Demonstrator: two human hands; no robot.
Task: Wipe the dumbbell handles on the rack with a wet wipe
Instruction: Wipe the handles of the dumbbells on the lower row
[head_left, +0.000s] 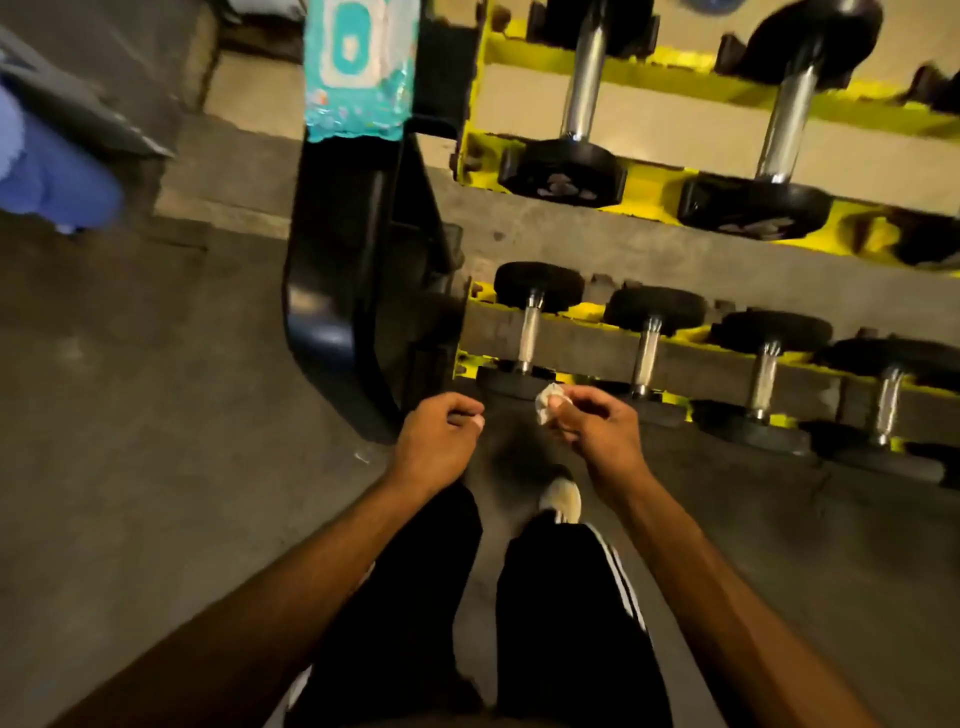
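Observation:
A yellow rack (649, 62) holds black dumbbells with chrome handles on two tiers. Two large ones lie on the upper tier, the left with handle (584, 88). Several small ones line the lower tier, the leftmost with handle (530, 335). My right hand (597, 426) pinches a crumpled white wet wipe (548, 402) just in front of the leftmost small dumbbell, apart from it. Beside it, my left hand (441, 441) hangs with its fingers curled and holds nothing. A teal pack of wet wipes (358, 67) rests on top of the rack's black end post.
The rack's black end frame (353, 270) stands left of the dumbbells. Grey concrete floor (145, 415) spreads to the left and below. A blue object (57, 171) lies at the far left. My legs and a light shoe (561, 499) are under my hands.

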